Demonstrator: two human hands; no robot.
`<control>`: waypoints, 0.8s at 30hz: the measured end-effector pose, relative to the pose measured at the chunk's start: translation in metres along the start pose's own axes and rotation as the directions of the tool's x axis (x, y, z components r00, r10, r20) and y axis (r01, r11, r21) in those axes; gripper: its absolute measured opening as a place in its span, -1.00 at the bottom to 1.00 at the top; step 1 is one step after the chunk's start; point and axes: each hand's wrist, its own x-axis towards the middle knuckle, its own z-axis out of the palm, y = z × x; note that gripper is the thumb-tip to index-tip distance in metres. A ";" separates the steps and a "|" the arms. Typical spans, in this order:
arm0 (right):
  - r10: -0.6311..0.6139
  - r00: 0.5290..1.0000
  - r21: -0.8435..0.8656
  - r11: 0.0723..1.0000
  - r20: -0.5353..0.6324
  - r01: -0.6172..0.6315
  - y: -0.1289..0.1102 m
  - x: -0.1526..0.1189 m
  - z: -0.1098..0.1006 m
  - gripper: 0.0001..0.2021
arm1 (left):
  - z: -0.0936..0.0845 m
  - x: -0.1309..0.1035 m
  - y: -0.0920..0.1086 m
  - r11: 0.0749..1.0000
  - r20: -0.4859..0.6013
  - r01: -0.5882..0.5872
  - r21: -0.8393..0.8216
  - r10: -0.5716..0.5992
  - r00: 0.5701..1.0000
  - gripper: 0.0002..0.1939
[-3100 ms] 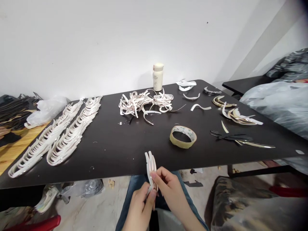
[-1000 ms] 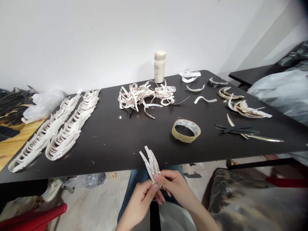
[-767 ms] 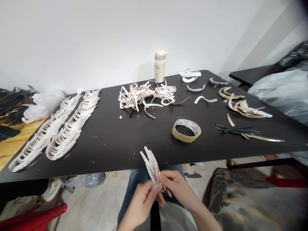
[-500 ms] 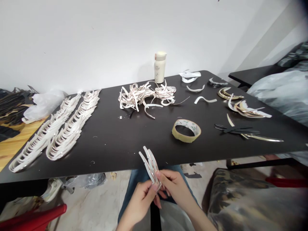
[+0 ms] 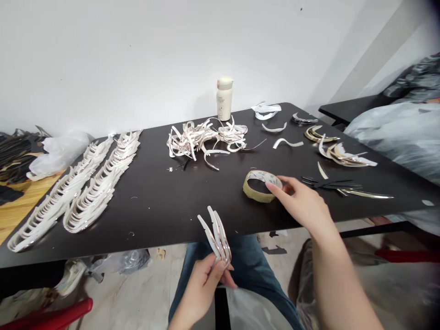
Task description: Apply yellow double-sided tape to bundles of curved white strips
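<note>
My left hand pinches a small bunch of curved white strips with shiny rose-tinted edges. Their tips fan upward over the table's front edge. At the roll of tape is my right hand, its thumb over the rim on the inside and its fingers round the outer right side. The yellowish roll lies flat on the dark table. Beyond it sits a tangled pile of similar white strips.
Two long rows of nested white curved strips run along the table's left side. A cream bottle stands by the wall. At the right lie gold and white curved pieces and thin black strips. Plastic bags bulge beyond the right edge.
My right hand has left the bunch of strips and moved up and right to the roll of tape, taking hold of its rim. My left hand keeps the strips.
</note>
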 end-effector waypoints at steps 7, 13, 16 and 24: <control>-0.094 0.994 0.073 0.992 -0.057 0.098 -0.014 -0.021 0.017 -0.80 | 0.003 0.004 0.009 0.995 -0.085 0.094 -0.028 -0.096 0.992 -0.53; -0.141 0.989 0.702 0.708 0.038 0.074 -0.035 -0.063 0.046 -0.78 | 0.003 0.015 0.021 0.994 -0.129 0.112 -0.012 -0.113 0.985 -0.53; -0.337 0.941 0.705 0.658 -0.037 0.264 -0.039 -0.082 0.057 -0.65 | 0.004 0.019 0.023 0.990 -0.147 0.129 -0.057 -0.136 0.980 -0.52; -0.743 0.654 0.522 0.505 -0.143 0.687 -0.029 -0.091 0.061 -0.79 | 0.001 0.018 0.019 0.979 -0.160 0.174 -0.108 -0.190 0.969 -0.61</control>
